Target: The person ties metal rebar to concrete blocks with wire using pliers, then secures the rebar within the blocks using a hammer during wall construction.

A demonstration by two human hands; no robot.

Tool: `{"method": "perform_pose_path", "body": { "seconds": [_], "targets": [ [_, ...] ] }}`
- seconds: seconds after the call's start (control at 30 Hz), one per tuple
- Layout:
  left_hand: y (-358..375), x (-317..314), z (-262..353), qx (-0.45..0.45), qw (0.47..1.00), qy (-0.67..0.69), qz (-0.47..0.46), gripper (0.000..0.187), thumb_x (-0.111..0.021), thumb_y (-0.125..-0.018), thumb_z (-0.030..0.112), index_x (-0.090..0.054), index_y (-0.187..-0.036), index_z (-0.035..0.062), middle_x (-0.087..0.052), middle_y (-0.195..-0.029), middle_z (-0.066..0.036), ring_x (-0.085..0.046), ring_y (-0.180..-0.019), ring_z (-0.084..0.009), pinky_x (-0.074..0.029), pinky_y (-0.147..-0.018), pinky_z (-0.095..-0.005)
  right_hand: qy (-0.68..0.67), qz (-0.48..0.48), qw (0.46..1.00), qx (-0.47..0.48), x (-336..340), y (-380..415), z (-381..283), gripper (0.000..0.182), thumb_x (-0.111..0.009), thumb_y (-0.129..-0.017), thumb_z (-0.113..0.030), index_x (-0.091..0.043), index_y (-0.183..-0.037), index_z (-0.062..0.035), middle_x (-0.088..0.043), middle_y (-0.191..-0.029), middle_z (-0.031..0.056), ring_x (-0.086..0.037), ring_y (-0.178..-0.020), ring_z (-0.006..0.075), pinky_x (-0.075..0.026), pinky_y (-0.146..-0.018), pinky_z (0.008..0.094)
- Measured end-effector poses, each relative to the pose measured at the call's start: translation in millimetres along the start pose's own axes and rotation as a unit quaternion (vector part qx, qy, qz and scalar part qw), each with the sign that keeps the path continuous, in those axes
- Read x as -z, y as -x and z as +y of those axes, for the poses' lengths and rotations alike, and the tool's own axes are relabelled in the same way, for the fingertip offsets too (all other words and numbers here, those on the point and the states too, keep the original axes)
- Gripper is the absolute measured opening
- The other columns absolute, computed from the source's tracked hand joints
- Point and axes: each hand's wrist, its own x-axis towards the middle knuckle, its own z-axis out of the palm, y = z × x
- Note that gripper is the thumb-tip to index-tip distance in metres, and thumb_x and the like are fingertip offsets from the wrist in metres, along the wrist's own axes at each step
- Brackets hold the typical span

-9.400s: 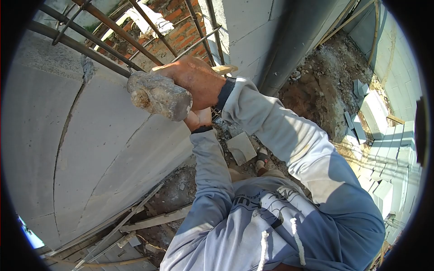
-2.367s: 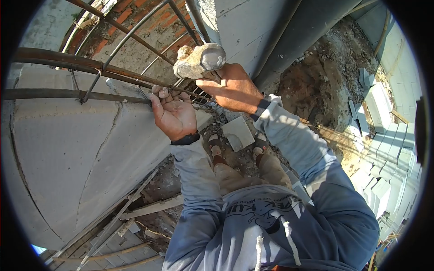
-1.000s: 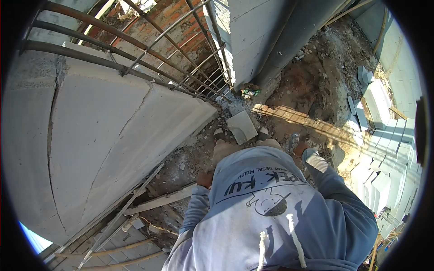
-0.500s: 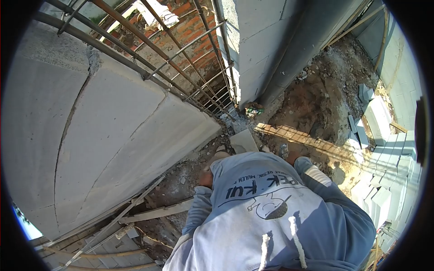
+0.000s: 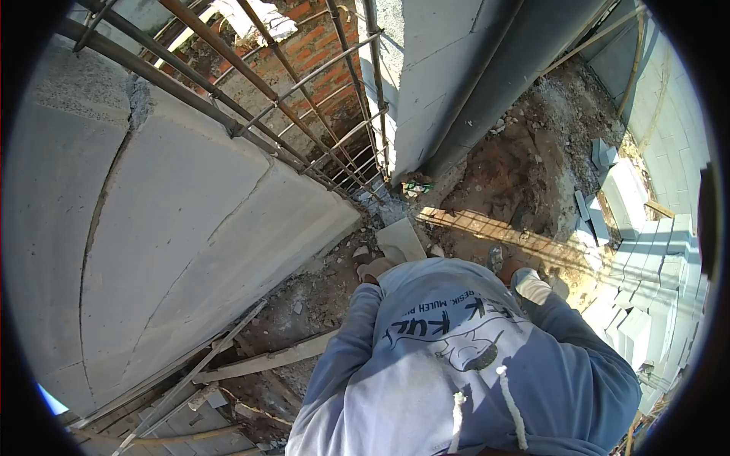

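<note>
My left hand (image 5: pixel 370 273) reaches down past the hem of my grey hoodie (image 5: pixel 456 327), close to my left foot; its fingers are largely hidden. A pale flat block piece (image 5: pixel 401 240) lies on the ground between my feet. On the other side, my right hand (image 5: pixel 520 275) is low beside the hoodie, partly covered by its sleeve. A small clear, shiny object (image 5: pixel 496 259) shows right at its fingers.
A pale block wall (image 5: pixel 190 228) rises on the left, with a steel rebar cage (image 5: pixel 304 137) at its end. A wooden plank (image 5: pixel 502 232) crosses the dirt on the right. Stacked light blocks (image 5: pixel 654 266) stand beyond it. More wood strips (image 5: pixel 266 361) lie lower left.
My left hand has moved forward and toward the middle. My right hand and the clear object have shifted outward to the right together. The view has turned slightly.
</note>
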Motion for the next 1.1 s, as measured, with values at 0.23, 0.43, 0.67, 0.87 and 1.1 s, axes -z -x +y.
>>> {"method": "perform_pose_path", "body": {
  "seconds": [0.23,0.43,0.67,0.87,1.1],
  "targets": [
    [2.1,13.5,-6.8,0.018,1.0,-0.01,0.009,0.039,-0.055,-0.083,0.031,-0.06,-0.113,0.0054,-0.06,-0.113,-0.02,-0.057,-0.102,-0.0364,-0.045,-0.085,-0.0396,0.044,0.005,0.999,0.026,-60.0,-53.1,20.5,0.041,-0.051,-0.079,-0.036,-0.068,-0.094,-0.0007,-0.065,-0.098,0.0237,-0.063,-0.094,0.0359,-0.05,-0.083,0.0415],
    [16.4,34.0,-19.2,0.034,0.999,-0.01,0.033,0.039,-0.055,-0.083,0.03,-0.059,-0.113,0.0054,-0.06,-0.114,-0.019,-0.056,-0.104,-0.0355,-0.044,-0.086,-0.0393,-0.086,0.025,0.996,0.009,-57.8,-48.7,-9.9,0.041,-0.054,-0.079,-0.033,-0.067,-0.094,0.003,-0.063,-0.099,0.0263,-0.062,-0.096,0.0365,-0.049,-0.084,0.0416],
    [31.3,36.4,-34.4,0.048,0.997,0.005,0.061,0.039,-0.055,-0.083,0.03,-0.059,-0.114,0.0055,-0.059,-0.116,-0.018,-0.055,-0.107,-0.0344,-0.044,-0.088,-0.0389,-0.084,0.021,0.996,0.029,-54.4,-67.9,-10.1,0.043,-0.053,-0.079,-0.033,-0.066,-0.097,0.0036,-0.061,-0.106,0.027,-0.061,-0.099,0.0372,-0.048,-0.086,0.0425],
    [41.3,35.6,-39.9,0.046,0.995,0.02,0.084,0.039,-0.055,-0.083,0.029,-0.059,-0.114,0.0055,-0.059,-0.117,-0.017,-0.055,-0.109,-0.0334,-0.043,-0.089,-0.0385,-0.053,0.043,0.998,0.014,-36.7,-69.7,-4.3,0.037,-0.059,-0.073,-0.03,-0.068,-0.083,0.0046,-0.066,-0.085,0.0243,-0.066,-0.086,0.0332,-0.052,-0.076,0.0399],
    [66.1,52.7,-23.6,-0.042,0.991,0.118,0.046,0.035,-0.057,-0.082,0.025,-0.059,-0.112,0.0065,-0.06,-0.116,-0.017,-0.056,-0.107,-0.0335,-0.044,-0.089,-0.0378,-0.078,0.045,0.996,0.029,-22.0,-69.2,1.7,0.038,-0.057,-0.073,-0.031,-0.068,-0.082,0.004,-0.066,-0.082,0.024,-0.066,-0.081,0.0343,-0.052,-0.073,0.0401]
  ]
}}
